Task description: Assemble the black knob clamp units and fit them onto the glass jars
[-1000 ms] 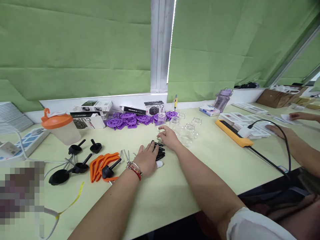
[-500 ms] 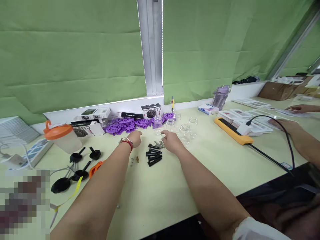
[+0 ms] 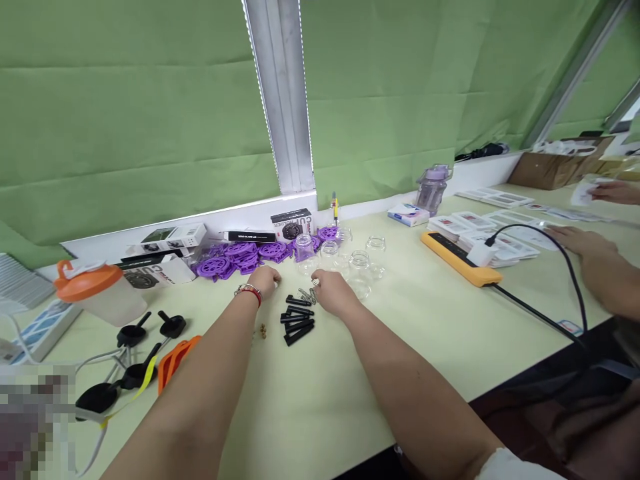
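Observation:
My left hand (image 3: 263, 282) hovers low over the table, left of the springs, fingers pinched together. A tiny pale bit shows at its fingertips, too small to name. My right hand (image 3: 333, 292) is also closed, pinching what looks like a small spring (image 3: 315, 283). Right beside those fingers lie several loose metal springs (image 3: 307, 296). Just in front of them is a bunch of black plastic tubes (image 3: 297, 319) with side tabs. Small brass-coloured pieces (image 3: 263, 331) lie beside my left forearm. Clear glass jars (image 3: 359, 263) stand behind my right hand.
Purple wheel-shaped parts (image 3: 243, 257) and boxes (image 3: 291, 228) line the wall. At left are an orange-lidded cup (image 3: 103, 293), black scoops (image 3: 134, 373) and orange straps (image 3: 175, 360). A yellow power strip (image 3: 457, 260) lies right, near another person's hand (image 3: 583, 241).
The view has shifted, so the table's things sit further left. My left hand has come slightly nearer the springs; its forearm now covers the silver bits. The other person's far hand has lifted something whitish.

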A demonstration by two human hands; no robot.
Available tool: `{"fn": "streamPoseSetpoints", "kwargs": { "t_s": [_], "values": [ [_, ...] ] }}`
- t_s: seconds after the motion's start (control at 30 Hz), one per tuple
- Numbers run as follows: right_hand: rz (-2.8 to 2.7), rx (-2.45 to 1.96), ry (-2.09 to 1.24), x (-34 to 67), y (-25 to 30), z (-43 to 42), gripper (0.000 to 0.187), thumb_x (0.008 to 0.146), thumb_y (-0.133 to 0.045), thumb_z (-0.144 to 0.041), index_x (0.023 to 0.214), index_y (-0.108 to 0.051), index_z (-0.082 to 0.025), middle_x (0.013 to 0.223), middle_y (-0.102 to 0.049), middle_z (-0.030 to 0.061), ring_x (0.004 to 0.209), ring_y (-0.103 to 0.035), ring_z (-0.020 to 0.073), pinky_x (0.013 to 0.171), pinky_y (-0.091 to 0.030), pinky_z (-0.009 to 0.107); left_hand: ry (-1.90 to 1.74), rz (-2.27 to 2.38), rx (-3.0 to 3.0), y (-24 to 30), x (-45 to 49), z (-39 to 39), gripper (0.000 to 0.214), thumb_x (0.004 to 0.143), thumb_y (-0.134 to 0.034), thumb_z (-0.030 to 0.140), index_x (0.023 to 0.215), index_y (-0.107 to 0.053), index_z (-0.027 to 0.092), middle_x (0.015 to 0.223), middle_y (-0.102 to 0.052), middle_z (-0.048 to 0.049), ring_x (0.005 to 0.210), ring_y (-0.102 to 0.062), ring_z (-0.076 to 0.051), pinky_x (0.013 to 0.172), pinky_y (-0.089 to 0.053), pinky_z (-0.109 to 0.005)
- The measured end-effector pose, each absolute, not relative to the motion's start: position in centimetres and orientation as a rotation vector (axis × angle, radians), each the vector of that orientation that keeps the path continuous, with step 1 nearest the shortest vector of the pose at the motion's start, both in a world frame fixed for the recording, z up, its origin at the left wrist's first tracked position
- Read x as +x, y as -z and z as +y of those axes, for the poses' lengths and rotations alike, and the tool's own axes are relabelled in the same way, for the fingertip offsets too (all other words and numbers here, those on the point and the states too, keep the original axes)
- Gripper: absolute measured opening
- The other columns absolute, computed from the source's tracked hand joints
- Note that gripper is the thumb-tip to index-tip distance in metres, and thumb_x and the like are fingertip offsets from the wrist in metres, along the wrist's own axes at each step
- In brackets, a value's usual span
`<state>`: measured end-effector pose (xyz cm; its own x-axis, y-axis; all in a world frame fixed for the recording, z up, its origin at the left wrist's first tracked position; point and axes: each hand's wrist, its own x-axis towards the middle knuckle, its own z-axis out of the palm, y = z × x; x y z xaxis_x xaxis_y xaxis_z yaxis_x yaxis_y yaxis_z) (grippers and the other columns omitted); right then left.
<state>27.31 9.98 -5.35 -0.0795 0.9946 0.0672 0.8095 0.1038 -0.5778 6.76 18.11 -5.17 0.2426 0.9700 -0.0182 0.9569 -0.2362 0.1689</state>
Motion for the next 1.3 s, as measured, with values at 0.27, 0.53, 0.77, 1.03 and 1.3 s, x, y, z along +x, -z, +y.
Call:
{"fn": "streamPoseSetpoints", "kwargs": {
  "t_s": [0.27,0.53,0.77,1.03,1.3],
  "values": [
    [-1.942,-1.777,-0.532,27.4,5.4,10.1,0.033,0.083,-0.055,-0.021,0.116,-0.058,-0.022,0.105,-0.066,0.01,0.08,-0.062,0.0177,0.057,-0.037,0.022,-0.218,1.886,2.324,5.8,7.0,18.3,0.038,0.061,-0.051,0.003,0.085,-0.076,0.019,0.093,-0.073,-0.0048,0.088,-0.064,-0.02,0.081,-0.046,-0.025],
    [-1.939,-1.787,-0.549,27.4,5.1,9.9,0.031,0.082,-0.055,-0.021,0.114,-0.059,-0.023,0.102,-0.066,0.0096,0.078,-0.063,0.018,0.057,-0.037,0.022,-0.192,1.739,2.395,5.6,9.4,17.4,0.039,0.061,-0.051,0.001,0.085,-0.076,0.019,0.089,-0.073,-0.0044,0.084,-0.063,-0.017,0.077,-0.046,-0.022],
    [-1.944,-1.813,-0.559,27.4,5.0,9.9,0.032,0.082,-0.055,-0.021,0.114,-0.059,-0.023,0.106,-0.065,0.0105,0.082,-0.063,0.0193,0.058,-0.038,0.023,-0.122,1.595,2.429,4.6,10.8,16.6,0.035,0.061,-0.054,0.0,0.082,-0.076,0.018,0.085,-0.072,-0.0039,0.076,-0.062,-0.015,0.071,-0.046,-0.021],
    [-1.952,-1.811,-0.542,27.4,5.3,10.1,0.032,0.082,-0.056,-0.022,0.113,-0.061,-0.021,0.106,-0.065,0.0116,0.087,-0.063,0.0208,0.063,-0.04,0.024,-0.056,1.538,2.39,3.6,11.3,15.8,0.027,0.064,-0.058,0.005,0.081,-0.075,0.018,0.083,-0.072,-0.0034,0.078,-0.063,-0.016,0.073,-0.048,-0.021],
    [-1.946,-1.829,-0.586,27.3,5.6,10.1,0.032,0.082,-0.057,-0.021,0.114,-0.062,-0.02,0.109,-0.065,0.0123,0.093,-0.063,0.0225,0.067,-0.042,0.024,-0.112,1.482,2.301,3.4,11.1,15.1,0.031,0.067,-0.053,0.007,0.092,-0.07,0.016,0.09,-0.072,-0.0044,0.084,-0.065,-0.016,0.075,-0.05,-0.021]
  ]
}}
